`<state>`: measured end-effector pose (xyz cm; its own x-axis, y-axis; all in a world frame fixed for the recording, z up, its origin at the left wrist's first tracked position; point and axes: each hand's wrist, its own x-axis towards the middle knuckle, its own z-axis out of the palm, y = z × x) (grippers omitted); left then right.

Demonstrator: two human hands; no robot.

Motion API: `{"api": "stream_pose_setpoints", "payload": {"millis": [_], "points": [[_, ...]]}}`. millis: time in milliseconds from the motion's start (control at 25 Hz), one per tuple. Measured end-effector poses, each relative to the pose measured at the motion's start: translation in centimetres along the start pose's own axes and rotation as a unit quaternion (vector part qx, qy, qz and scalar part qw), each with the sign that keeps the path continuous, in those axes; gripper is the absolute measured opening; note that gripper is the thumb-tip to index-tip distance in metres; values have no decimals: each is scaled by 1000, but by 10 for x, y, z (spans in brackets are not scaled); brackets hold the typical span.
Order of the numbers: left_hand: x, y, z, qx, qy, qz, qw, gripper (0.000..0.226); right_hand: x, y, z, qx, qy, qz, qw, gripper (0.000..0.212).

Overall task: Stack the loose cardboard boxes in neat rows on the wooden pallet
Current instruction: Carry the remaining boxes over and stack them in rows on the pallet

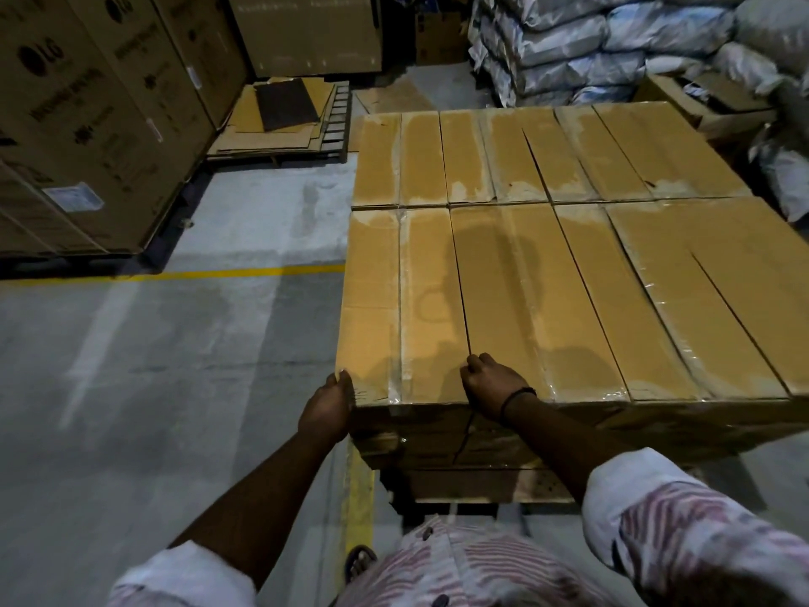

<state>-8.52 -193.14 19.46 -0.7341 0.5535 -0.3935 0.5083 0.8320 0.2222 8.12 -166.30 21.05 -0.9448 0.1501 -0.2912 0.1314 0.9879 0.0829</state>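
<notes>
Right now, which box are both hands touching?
The near row's leftmost box: left hand on its outer corner, right hand on its other edge.

Tall LG cartons (87, 124) stand far L on the grey concrete floor (175, 387). Just R of them, toward the back: flat cardboard sheets (245, 124) in a low pile, w/ a dark mat (284, 102) on top. Behind that pile, another big plain carton (306, 32). A yellow floor line (210, 273) runs along in front of the LG cartons. Far R of them: stacked pale sacks (613, 37), w/ an open box (709, 102) at their foot.
</notes>
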Motion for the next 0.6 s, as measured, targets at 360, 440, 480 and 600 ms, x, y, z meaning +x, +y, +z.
{"api": "stream_pose_setpoints", "payload": {"millis": [360,440,480,600], "points": [[6,4,-5,33,-24,6,999,68,-1,3,2,-4,1,-6,1000,42],[7,6,-6,50,-37,4,998,68,-1,4,1,-5,4,-6,1000,43],[9,6,-6,54,-43,1,998,68,-1,5,1,0,3,-5,1000,43],[9,8,-8,54,-53,-3,997,71,-2,4,2,16,0,-2,1000,43]]}}
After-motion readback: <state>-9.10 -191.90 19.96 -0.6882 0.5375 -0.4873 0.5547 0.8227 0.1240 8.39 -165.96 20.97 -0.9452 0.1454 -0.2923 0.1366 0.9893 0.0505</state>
